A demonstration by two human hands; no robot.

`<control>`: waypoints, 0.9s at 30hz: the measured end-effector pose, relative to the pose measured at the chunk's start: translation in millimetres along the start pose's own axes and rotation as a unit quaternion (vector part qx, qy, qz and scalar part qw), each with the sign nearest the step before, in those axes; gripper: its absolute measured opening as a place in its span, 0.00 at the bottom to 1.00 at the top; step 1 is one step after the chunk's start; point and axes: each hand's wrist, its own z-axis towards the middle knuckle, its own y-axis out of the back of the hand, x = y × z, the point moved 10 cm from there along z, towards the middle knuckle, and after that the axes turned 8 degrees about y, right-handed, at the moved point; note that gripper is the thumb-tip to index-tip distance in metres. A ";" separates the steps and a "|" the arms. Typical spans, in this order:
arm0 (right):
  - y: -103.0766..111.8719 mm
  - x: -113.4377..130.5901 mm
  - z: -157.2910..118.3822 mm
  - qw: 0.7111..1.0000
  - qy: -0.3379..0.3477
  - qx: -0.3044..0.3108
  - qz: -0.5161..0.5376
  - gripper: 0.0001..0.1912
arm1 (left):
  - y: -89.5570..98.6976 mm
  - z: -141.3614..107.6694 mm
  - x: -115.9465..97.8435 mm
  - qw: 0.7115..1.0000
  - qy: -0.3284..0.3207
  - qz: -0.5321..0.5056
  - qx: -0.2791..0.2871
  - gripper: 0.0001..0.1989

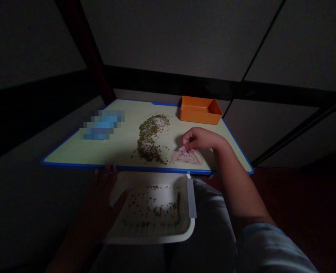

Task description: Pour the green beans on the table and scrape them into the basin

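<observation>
My right hand (197, 138) is closed in a pinch just above a clear protractor (194, 158) with pink markings. Something small and whitish shows at its fingertips, too small to name. Left of the protractor, a curved heap of small greenish grains (149, 136) lies on the pale board. My left hand (107, 193) has its fingers spread at the left side of a white basin (193, 229), below the board's front edge. Scattered grains lie inside the basin. My left hand appears to hold nothing.
An orange open box (199, 115) stands at the board's back right. A blurred blue item (103, 125) lies on the left. The pale board (122, 151) has a blue rim. Grey panels rise behind it.
</observation>
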 end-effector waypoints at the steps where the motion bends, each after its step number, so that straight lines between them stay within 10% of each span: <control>1: -1.1 -0.7 0.4 1.000 -0.002 0.004 -0.002 0.12 | -0.2 0.1 0.3 1.000 0.000 0.001 0.000 0.38; 27: -13.9 0.6 2.1 0.999 0.007 0.050 0.016 0.11 | -3.9 0.3 2.5 1.000 0.001 0.015 0.006 0.38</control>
